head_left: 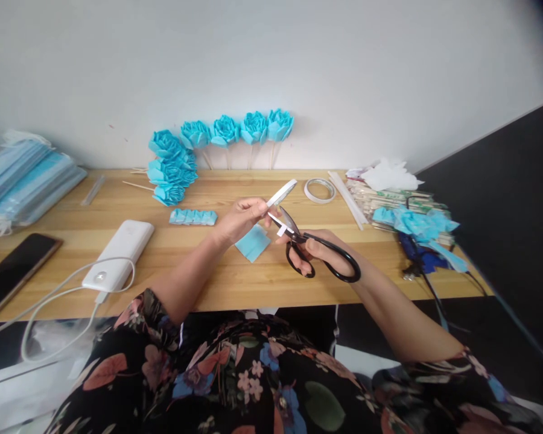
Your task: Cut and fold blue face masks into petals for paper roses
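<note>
Between its fingertips my left hand (243, 218) pinches a roll of narrow white tape (282, 193), seen nearly edge-on. My right hand (323, 246) is wrapped round the black handles of a pair of scissors (328, 256). The parted blades point up and left, close to the left fingers. A small white piece of tape (282, 230) shows against the blades; whether it is still joined to the roll I cannot tell. Beneath the hands a light-blue square of sheet material (252, 243) lies on the table, with a folded blue strip (193, 217) to its left.
Blue flowers on sticks (226, 131) lean against the wall, with more piled at left. A second tape roll (320, 190) and white sticks (347, 200) lie at right, beside heaped packets and blue scraps (414, 223). Masks (25, 178), a phone (15, 271) and a cabled power bank (118, 255) occupy the left.
</note>
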Tool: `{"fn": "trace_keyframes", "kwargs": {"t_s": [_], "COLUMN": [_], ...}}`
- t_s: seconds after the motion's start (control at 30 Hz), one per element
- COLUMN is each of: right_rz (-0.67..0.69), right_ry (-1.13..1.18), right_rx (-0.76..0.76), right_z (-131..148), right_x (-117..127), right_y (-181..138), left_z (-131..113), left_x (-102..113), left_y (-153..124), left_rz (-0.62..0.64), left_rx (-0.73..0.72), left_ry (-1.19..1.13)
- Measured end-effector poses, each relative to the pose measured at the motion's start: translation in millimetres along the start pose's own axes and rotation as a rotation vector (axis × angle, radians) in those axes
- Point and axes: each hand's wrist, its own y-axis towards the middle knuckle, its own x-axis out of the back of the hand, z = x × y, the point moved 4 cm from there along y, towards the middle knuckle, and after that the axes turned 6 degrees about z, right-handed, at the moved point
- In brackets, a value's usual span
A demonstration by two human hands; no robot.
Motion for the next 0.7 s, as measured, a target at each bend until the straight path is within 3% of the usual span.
{"fn": "trace_keyframes", "kwargs": {"t_s": [0.43,0.7], "right_rz": [0.019,0.0], "right_ry": [-0.03,-0.028], "right_rx": [0.017,0.026], "right_z": [5.1,7.1], "right_x": [-2.9,-3.3], "right_y": [5.8,8.0], "left_z": [-0.3,-2.5], "left_x": [-3.5,-5.2], "left_y": [-0.6,-1.2], "left_rz": [0.084,0.071], "left_rx": [-0.026,-0.023], "left_ry": [0.002,0.046]}}
